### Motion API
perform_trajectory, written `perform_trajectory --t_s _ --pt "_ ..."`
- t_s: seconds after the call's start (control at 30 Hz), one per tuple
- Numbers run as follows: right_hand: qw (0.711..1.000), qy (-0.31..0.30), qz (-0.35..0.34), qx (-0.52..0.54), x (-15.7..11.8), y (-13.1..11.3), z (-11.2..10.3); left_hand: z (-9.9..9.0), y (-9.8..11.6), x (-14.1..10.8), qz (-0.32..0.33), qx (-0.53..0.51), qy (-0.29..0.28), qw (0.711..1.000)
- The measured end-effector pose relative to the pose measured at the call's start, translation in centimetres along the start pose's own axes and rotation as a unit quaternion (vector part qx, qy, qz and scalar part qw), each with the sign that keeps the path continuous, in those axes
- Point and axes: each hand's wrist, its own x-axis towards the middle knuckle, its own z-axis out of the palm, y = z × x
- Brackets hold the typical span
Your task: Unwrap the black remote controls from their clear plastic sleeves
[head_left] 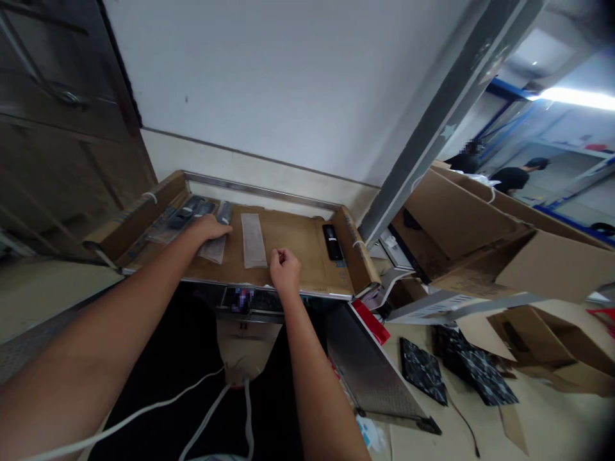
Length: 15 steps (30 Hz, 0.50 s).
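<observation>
- White cords (248, 416) trail between my dark-clad legs (273, 410) at 6 o'clock, reckoning from the middle of the worktop (302, 230), whose surface is lined with brown cardboard.
- My right hand (286, 262) is at 4 o'clock over the near part of that cardboard, its fingers folded into a loose fist; I cannot tell whether anything is tucked inside.
- One flat, clear sleeve (253, 240) lies about the middle, between my two hands.
- My left hand (211, 227) reaches to 10 o'clock, over a clear bag (214, 250) with something dark at its far end; I cannot tell whether my fingers pinch it or only touch it.
- Just beside that, at 9 o'clock, dark handsets (181, 216) lie in clear bags.
- A black handset (332, 242) with a pale label rests at 3 o'clock, near the raised cardboard edge.
- Behind the worktop, a white wall (288, 83) fills 12 o'clock.
- Open cardboard boxes (461, 218) stand past a grey post (432, 128) at 2 to 3 o'clock, with two people in black (510, 177) farther off.
</observation>
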Motion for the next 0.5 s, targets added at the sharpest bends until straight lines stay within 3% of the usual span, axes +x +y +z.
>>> perform_trajectory --t_s 0.1,0.17,0.23,0.33,0.4,0.5 --pt "0.998 -0.018 0.026 0.048 0.2 -0.2 -0.2 -0.8 1.3 -3.3 -0.048 -0.002 -0.030 0.998" --pt "0.987 -0.076 0.056 0.128 0.1 -0.8 -0.3 -1.1 3.3 -6.3 -0.023 -0.123 -0.026 0.992" --pt "0.956 -0.162 0.087 0.228 -0.4 -1.9 -0.5 -0.8 5.8 -9.6 -0.012 -0.267 -0.056 0.962" --pt "0.901 -0.264 0.110 0.327 -1.6 -4.3 -1.0 -0.2 9.1 -14.0 -0.013 -0.372 -0.087 0.924" --pt "0.878 -0.288 0.126 0.362 -2.4 -5.6 -1.6 -0.1 10.5 -15.5 -0.024 -0.405 -0.118 0.906" --pt "0.854 -0.299 0.167 0.391 -3.1 -6.5 -2.8 -0.9 11.7 -15.3 -0.007 -0.473 -0.152 0.868"
